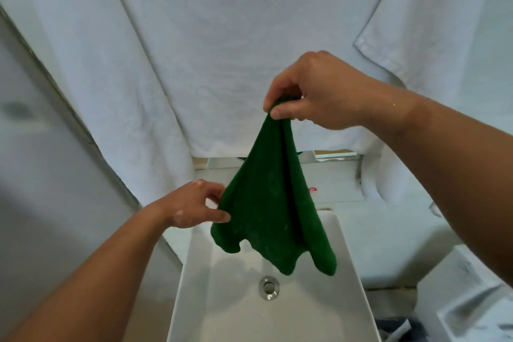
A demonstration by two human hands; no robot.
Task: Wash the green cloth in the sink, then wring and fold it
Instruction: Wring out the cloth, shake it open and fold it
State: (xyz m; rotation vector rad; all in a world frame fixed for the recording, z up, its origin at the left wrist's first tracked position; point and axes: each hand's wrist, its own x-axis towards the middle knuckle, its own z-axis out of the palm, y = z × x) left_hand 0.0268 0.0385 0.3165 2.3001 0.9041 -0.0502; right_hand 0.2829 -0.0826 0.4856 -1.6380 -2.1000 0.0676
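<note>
A dark green cloth (270, 203) hangs in loose folds above the white rectangular sink (352, 280). My right hand (319, 91) pinches its top corner between thumb and fingers and holds it up high. My left hand (194, 207) is lower, at the cloth's left edge, with thumb and fingers closing on that edge. The cloth's bottom corners dangle just above the round metal drain (268, 287). The tap is hidden behind the cloth.
Large white towels (180, 50) hang behind the sink and cover the wall; another white towel (433, 22) hangs at the upper right. A white ledge (333, 180) runs behind the basin. A white counter surface (388, 244) lies to the right.
</note>
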